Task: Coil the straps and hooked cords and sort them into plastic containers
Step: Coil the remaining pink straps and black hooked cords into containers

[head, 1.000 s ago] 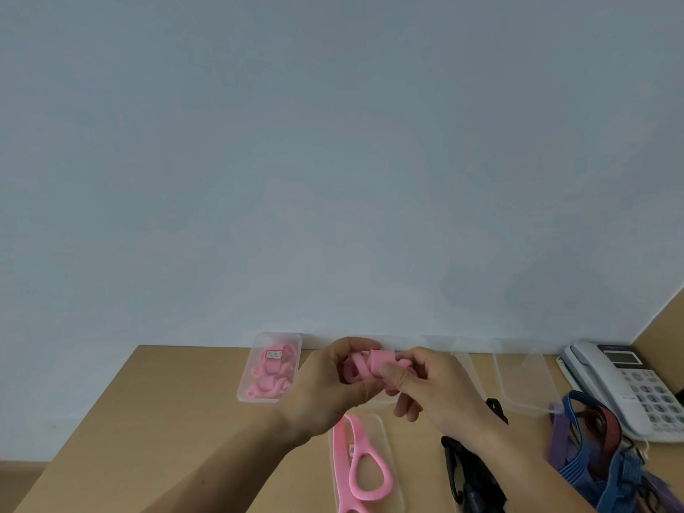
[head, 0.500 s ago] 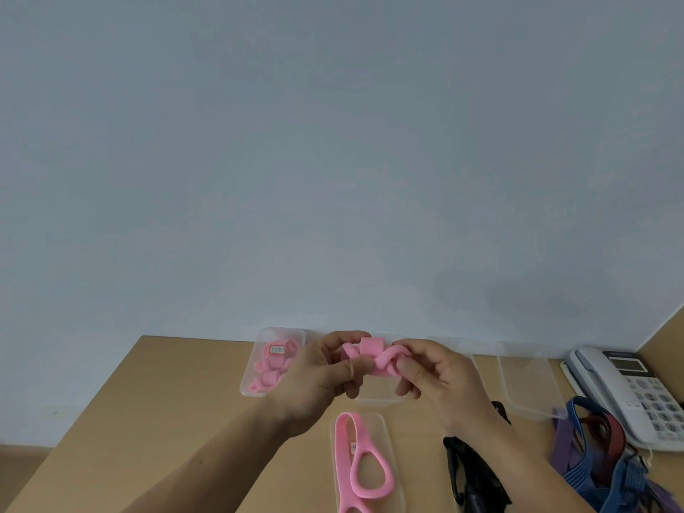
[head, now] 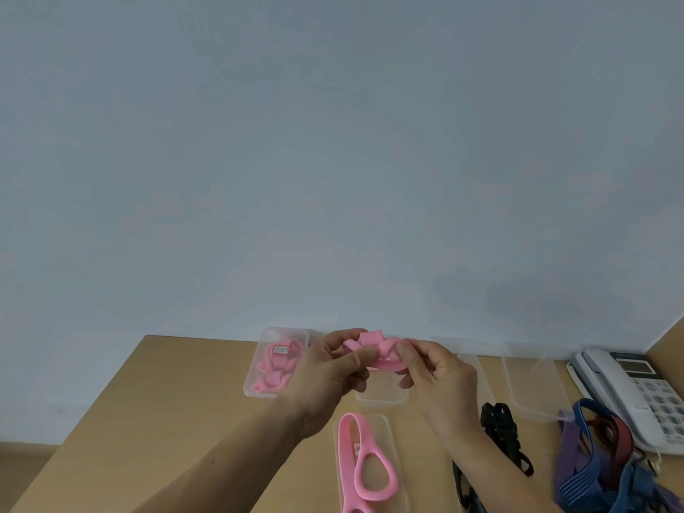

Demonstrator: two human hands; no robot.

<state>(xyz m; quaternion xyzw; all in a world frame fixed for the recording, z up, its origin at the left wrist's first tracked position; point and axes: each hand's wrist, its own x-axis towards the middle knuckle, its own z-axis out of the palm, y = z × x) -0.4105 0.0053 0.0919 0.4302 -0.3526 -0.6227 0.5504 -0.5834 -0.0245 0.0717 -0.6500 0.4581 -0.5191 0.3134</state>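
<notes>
A clear plastic container (head: 288, 334) of pink coils sat nearby; the left hand (head: 325, 375) and right hand (head: 436, 375) pinched a folded pink rubber strap (head: 374, 346).

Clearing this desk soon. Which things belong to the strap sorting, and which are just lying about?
Job: pink strap gripped by left hand and right hand; filled container; loose pink strap; empty container; black cords; blue and purple straps.
Lying about: telephone.
</notes>
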